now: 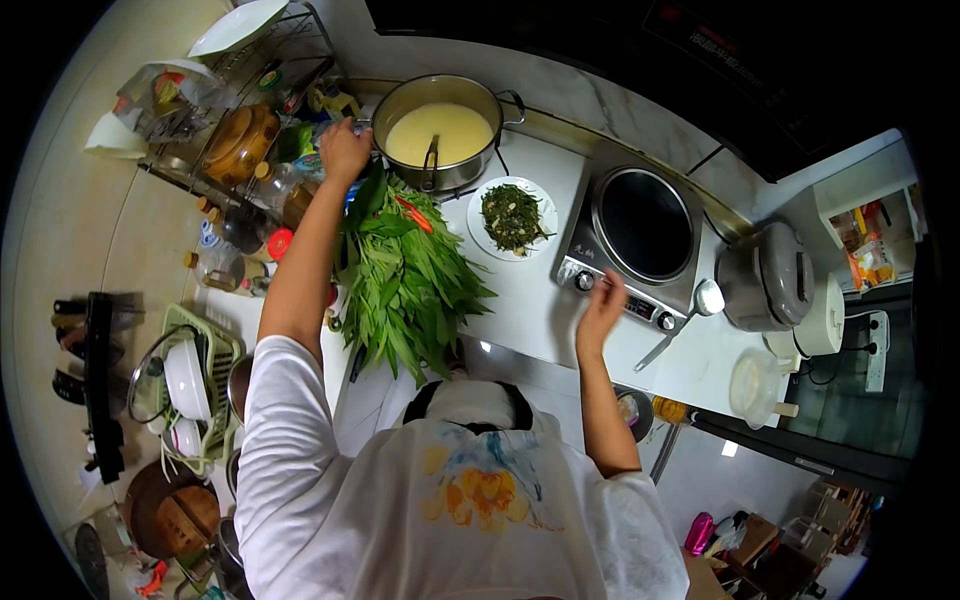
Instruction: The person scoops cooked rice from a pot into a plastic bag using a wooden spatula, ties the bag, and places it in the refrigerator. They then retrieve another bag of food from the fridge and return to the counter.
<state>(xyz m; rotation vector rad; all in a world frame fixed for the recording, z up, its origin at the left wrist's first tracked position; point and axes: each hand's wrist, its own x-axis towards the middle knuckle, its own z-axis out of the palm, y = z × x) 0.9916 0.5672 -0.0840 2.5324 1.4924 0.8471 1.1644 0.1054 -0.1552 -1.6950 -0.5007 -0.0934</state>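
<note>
My left hand point(346, 152) is at the left side of a steel pot point(457, 178), by its side handle, with fingers partly hidden. Whether it grips anything, I cannot tell. Pale yellow liquid point(450, 127) fills much of the pot, and the handle of a utensil point(430, 161) leans out over the near rim. Slightly blurred, my right hand point(602, 309) hovers at the front of an induction cooker point(574, 247), near its left knob point(584, 280), and nothing shows in it. Leafy greens point(409, 285) with red chillies point(415, 215) lie below the pot. Cooked greens point(514, 217) sit on a white plate point(475, 225).
A ladle point(707, 298) lies right of the cooker, beside a grey rice cooker point(761, 277). Bottles point(240, 229) and a wire rack point(311, 45) crowd the left. A green dish rack point(229, 345) holds bowls; knives point(69, 386) hang on a wall strip point(100, 375).
</note>
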